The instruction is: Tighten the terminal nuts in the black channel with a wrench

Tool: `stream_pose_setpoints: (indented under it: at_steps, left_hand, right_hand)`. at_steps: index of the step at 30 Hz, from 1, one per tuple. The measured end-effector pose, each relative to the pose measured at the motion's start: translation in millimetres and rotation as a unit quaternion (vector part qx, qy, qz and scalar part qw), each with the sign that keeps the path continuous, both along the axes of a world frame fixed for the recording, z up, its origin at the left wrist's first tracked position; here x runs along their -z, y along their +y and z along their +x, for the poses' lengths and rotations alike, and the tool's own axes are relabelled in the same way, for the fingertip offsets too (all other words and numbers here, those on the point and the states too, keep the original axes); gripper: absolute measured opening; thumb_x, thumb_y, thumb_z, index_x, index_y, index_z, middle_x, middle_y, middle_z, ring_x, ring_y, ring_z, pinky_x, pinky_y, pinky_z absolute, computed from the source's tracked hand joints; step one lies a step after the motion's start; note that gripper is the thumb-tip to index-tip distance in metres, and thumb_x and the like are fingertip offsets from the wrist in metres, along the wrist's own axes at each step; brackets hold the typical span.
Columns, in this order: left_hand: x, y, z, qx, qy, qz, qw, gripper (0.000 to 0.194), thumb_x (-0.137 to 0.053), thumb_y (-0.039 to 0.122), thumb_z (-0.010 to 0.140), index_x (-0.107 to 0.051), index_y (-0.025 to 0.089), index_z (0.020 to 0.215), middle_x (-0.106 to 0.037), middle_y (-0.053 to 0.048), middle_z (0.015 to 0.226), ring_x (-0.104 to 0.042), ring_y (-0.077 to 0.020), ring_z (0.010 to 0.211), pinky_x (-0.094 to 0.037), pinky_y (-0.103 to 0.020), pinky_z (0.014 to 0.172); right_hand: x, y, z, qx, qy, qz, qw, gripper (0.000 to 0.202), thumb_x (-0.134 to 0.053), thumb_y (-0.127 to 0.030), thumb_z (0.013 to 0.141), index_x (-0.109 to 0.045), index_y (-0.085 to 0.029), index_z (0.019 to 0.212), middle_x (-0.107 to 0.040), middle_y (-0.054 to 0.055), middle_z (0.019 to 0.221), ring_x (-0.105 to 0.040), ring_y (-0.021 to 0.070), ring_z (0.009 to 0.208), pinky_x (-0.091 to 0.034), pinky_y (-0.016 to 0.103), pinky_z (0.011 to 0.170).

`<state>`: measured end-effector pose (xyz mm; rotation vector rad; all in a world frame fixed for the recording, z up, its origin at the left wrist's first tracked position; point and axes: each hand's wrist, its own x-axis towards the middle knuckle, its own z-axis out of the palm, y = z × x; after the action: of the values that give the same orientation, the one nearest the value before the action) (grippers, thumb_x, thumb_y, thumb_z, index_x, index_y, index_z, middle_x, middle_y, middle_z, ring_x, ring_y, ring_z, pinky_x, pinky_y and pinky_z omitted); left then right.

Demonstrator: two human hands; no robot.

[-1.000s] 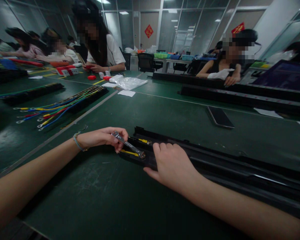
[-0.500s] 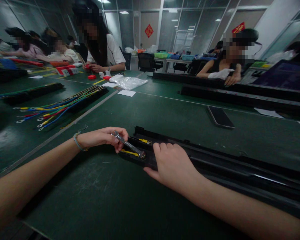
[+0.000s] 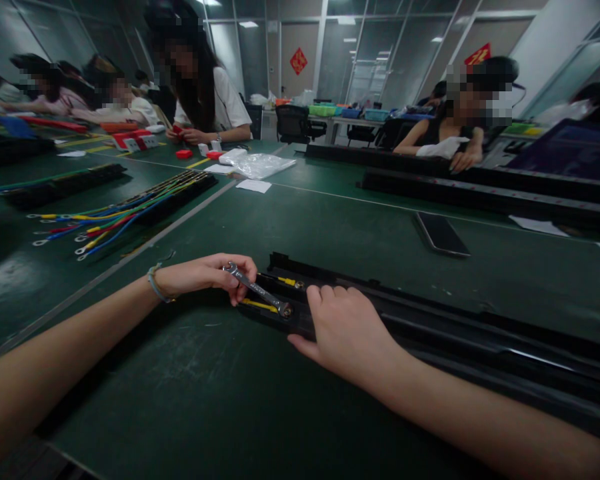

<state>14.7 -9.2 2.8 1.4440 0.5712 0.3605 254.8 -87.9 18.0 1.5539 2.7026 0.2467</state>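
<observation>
A silver wrench (image 3: 257, 290) is gripped near its upper end by my left hand (image 3: 225, 275), its fingers closed round it. The wrench's other end sits over a nut (image 3: 287, 310) at the left end of a long black rail (image 3: 430, 317). Beside that nut ends a yellow-sleeved cable lug (image 3: 263, 305). A second yellow-sleeved lug (image 3: 286, 281) is fastened at another nut (image 3: 299, 285) just behind. My right hand (image 3: 347, 323) is wrapped over the rail close to the wrench, thumb on the near side and fingers over the top.
Several coloured cables with ring lugs (image 3: 110, 223) lie to the left on the green table (image 3: 190, 387). A phone (image 3: 441, 233) rests behind the rail. Farther back are a clear plastic bag (image 3: 260, 165), red parts (image 3: 184, 154) and more black rails (image 3: 460, 192). Co-workers sit around.
Almost nothing differs. The wrench has turned very slightly, while both my hands keep their places.
</observation>
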Motion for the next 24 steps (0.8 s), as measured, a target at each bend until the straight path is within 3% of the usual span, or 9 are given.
stream_pose_setpoints:
  at_steps: [24]
  left_hand:
    - [-2.2,0.0,1.2,-0.011,0.053,0.046,0.997,0.012,-0.05,0.015,0.078,-0.051,0.014,0.09,-0.055,-0.002,0.078,-0.054,-0.0131,0.067,-0.045,-0.024,0.061]
  right_hand:
    - [2.6,0.7,0.4,0.0,0.006,0.009,1.0,0.047,-0.04,-0.055,0.071,-0.051,-0.013,0.089,-0.056,0.01,0.076,-0.051,0.0224,0.068,-0.037,0.035,0.06]
